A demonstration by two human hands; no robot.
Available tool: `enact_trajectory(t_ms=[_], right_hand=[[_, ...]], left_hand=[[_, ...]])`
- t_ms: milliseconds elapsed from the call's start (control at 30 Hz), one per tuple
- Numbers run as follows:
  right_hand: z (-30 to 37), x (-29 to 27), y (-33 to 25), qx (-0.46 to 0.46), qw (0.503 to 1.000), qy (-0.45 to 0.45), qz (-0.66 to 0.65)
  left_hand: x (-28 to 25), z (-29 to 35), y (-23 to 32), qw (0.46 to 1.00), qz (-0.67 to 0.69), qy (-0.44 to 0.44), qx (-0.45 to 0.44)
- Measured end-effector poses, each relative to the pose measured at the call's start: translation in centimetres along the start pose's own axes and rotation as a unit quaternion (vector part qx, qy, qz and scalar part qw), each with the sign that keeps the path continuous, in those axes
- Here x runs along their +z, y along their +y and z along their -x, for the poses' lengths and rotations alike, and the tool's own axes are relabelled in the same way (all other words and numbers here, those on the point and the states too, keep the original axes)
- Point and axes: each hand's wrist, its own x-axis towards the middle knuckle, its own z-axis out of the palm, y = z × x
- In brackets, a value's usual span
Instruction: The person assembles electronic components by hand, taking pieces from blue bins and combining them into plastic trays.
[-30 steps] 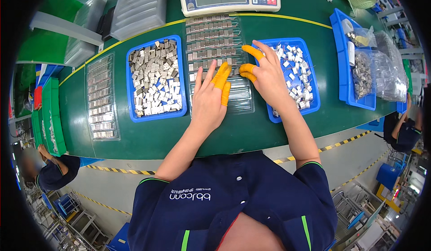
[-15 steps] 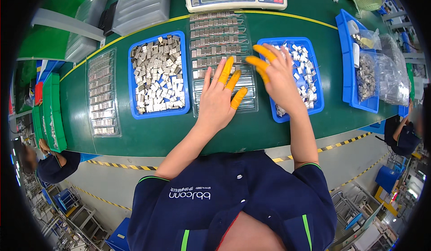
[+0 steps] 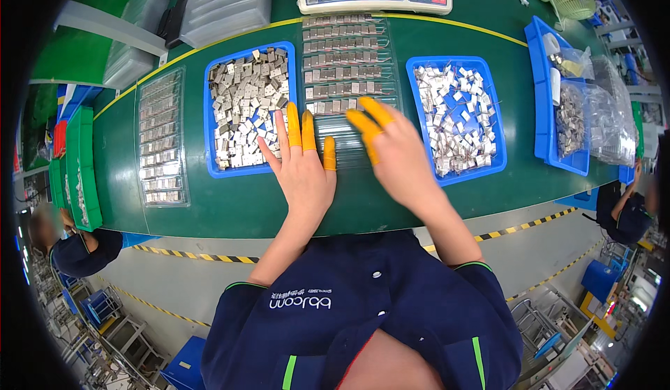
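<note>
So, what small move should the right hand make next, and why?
I'd probably have the right hand gently straighten the row of metal pieces nearest the person in the clear tray: its yellow-covered fingertips are at that row's right end, and the slots visible just below look bare.

Factory workshop, green workbench (image 3: 230,212), blue parts trays (image 3: 472,175), weighing scale (image 3: 373,4), striped floor tape (image 3: 195,256), uniformed co-worker (image 3: 87,252)
</note>
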Motion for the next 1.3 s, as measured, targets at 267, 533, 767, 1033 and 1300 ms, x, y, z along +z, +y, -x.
enact_trajectory(t_ms=[267,533,767,1033,1300], right_hand=[[-1.1,3.9,-1.6,-0.004,0.995,-0.022,0.093],[-1.3,4.4,-1.8,-0.01,0.991,0.028,0.132],[-1.1,4.4,-1.6,-0.002,0.989,-0.023,0.144],[-1.1,4.4,-1.2,-0.004,0.991,0.0,0.13],[-1.4,4.6,-1.4,-0.017,0.993,-0.008,0.115]], left_hand=[[0.1,0.0,-0.2,1.0,-0.003,-0.008,-0.005],[0.3,0.3,-0.4,1.0,0.006,0.007,0.001],[0.2,0.1,-0.3,1.0,0.003,-0.003,-0.002],[0.4,0.1,-0.3,1.0,0.008,0.012,-0.005],[0.2,0.0,-0.3,1.0,-0.003,0.0,-0.01]])
